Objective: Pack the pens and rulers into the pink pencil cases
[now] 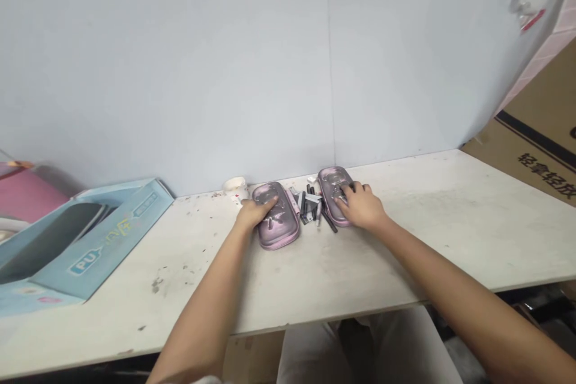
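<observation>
Two shiny pinkish-purple zippered pencil cases with raised designs lie on the table. The left pencil case [281, 229] is under my left hand [254, 214]; its thumb rests on the lid and the other fingers are mostly hidden at the left edge. My right hand [363, 207] grips the right pencil case [332, 179], thumb and a finger on its lid, the rest along its right side. Between the cases lies a small heap of dark and silver pens and flat pieces [310, 207], their exact kinds too small to tell.
Behind the left case stands a white cup-like roll [236, 186] near the wall. A light-blue open display box [112, 240] takes up the table's left end, with a pink item [33, 192] behind it. A cardboard carton [535, 126] stands at the right. The grey wall [225, 72] bounds the back.
</observation>
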Demonstrator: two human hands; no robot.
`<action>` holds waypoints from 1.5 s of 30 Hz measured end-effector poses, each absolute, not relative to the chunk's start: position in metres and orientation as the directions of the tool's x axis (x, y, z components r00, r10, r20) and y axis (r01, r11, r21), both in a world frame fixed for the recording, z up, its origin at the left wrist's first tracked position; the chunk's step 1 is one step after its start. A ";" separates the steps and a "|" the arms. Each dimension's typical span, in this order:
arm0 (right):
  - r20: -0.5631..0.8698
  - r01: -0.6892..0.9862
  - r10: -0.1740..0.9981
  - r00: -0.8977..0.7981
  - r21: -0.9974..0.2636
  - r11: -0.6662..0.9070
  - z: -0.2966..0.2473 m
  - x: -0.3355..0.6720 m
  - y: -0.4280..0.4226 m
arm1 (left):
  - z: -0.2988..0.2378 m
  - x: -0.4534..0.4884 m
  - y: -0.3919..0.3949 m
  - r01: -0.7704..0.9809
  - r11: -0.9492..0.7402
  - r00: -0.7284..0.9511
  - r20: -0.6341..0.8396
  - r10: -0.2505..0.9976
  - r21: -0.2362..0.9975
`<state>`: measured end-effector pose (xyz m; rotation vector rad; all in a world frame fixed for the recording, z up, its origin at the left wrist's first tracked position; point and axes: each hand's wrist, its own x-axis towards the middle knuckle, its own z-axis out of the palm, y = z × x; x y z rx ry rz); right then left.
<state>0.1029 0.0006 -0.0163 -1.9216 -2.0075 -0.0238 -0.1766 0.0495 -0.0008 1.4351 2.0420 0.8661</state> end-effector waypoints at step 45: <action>0.643 0.911 0.645 -0.412 0.300 0.283 0.087 0.159 -0.092 | 0.110 -0.060 -0.041 0.046 -0.331 0.080 0.327 0.942 0.942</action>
